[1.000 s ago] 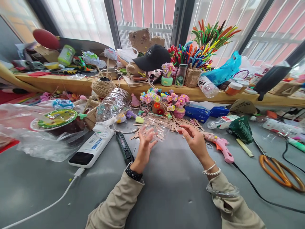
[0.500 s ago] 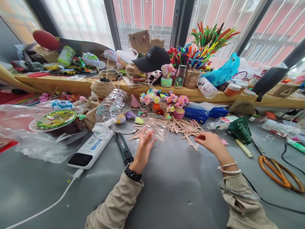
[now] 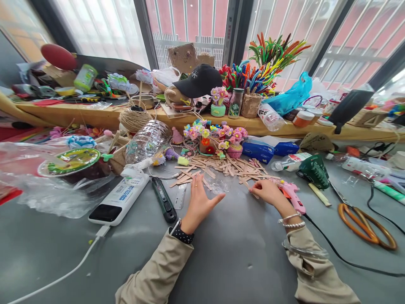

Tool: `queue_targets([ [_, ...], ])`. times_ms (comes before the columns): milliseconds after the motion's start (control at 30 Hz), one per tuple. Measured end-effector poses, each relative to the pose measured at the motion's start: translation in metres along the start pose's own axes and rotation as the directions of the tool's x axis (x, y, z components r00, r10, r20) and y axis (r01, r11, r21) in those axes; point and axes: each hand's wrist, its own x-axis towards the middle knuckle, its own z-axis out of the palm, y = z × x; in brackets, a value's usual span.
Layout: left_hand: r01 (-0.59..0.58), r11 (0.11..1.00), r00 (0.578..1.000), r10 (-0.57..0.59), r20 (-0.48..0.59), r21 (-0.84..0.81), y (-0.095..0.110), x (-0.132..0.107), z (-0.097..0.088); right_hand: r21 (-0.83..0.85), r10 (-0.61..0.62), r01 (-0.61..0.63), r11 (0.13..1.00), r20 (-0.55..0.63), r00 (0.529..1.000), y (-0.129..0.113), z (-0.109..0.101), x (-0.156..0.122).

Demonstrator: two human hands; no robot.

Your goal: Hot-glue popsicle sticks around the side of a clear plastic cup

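1. Both hands are held apart over the grey table (image 3: 221, 261); nothing is shared between them.
2. Left hand (image 3: 199, 204): open, fingers raised, thumb stretched out to the side. Nothing is seen gripped.
3. The thumb tip is near a crumpled piece of clear plastic (image 3: 218, 185); whether contact is made cannot be told.
4. Right hand (image 3: 268, 194): fingers curled in towards the thumb, with a wooden stick (image 3: 246, 183) right at the tips. Whether it is pinched or only touched cannot be told.
5. Sticks: most are heaped in a loose pile (image 3: 236, 166) just beyond the hands, lying crossed at mixed angles. The plastic lies at the near edge of the pile, between the hands.
6. Progress, as judged: early. The sticks are spread within reach, but no sorted row and no joined piece can be made out among them.
7. What is left can't be sized from this view; the bulk of the pile looks unhandled.
8. Tools are laid out nearby: ruler (image 3: 180, 196) and cutter (image 3: 163, 200) beside the left hand, pink glue gun (image 3: 294, 196) just past the right wrist, scissors (image 3: 363, 223) farther out. None is held.
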Motion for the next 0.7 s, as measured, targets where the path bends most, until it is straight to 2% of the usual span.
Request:
queue_targets([
  [67,-0.023,0.994,0.999,0.027,-0.031,0.103,-0.004,0.001,0.002,0.081,-0.026,0.028,0.996,-0.019,0.999,-0.002,-0.001,-0.006],
  [167,-0.075,0.987,0.990,0.091,-0.106,0.143,-0.004,0.002,0.001,0.207,-0.056,0.067,0.976,-0.058,0.997,-0.008,0.004,-0.019],
  [200,-0.111,0.984,0.979,0.132,-0.153,0.138,-0.001,0.002,-0.001,0.335,-0.050,0.075,0.939,-0.081,0.995,-0.011,0.008,-0.024],
  [300,-0.278,0.957,0.896,0.291,-0.335,0.087,0.011,-0.004,-0.008,0.607,-0.041,0.118,0.786,-0.139,0.989,-0.020,0.025,-0.042],
  [333,-0.342,0.939,0.871,0.333,-0.361,0.042,0.015,-0.007,-0.010,0.657,-0.048,0.129,0.742,-0.141,0.989,-0.023,0.031,-0.048],
  [367,-0.391,0.920,0.867,0.364,-0.341,-0.011,0.019,-0.010,-0.011,0.689,-0.051,0.143,0.711,-0.151,0.987,-0.026,0.036,-0.053],
  [400,-0.416,0.907,0.888,0.387,-0.250,-0.073,0.022,-0.013,-0.010,0.711,-0.072,0.154,0.686,-0.144,0.987,-0.029,0.041,-0.058],
  [433,-0.406,0.901,0.913,0.392,-0.113,-0.154,0.024,-0.015,-0.009,0.732,-0.077,0.162,0.662,-0.148,0.986,-0.031,0.044,-0.062],
  [467,-0.351,0.903,0.932,0.363,0.002,-0.247,0.026,-0.017,-0.007,0.744,-0.084,0.171,0.646,-0.154,0.985,-0.033,0.047,-0.065],
  [533,-0.259,0.914,0.931,0.323,0.172,-0.314,0.028,-0.020,-0.001,0.751,-0.121,0.196,0.631,-0.155,0.980,-0.036,0.049,-0.069],
  [600,-0.227,0.926,0.915,0.309,0.259,-0.302,0.028,-0.020,0.004,0.738,-0.154,0.219,0.638,-0.156,0.976,-0.038,0.049,-0.070],
  [700,-0.221,0.941,0.918,0.290,0.271,-0.257,0.029,-0.020,0.007,0.686,-0.185,0.252,0.682,-0.171,0.968,-0.037,0.049,-0.069],
])
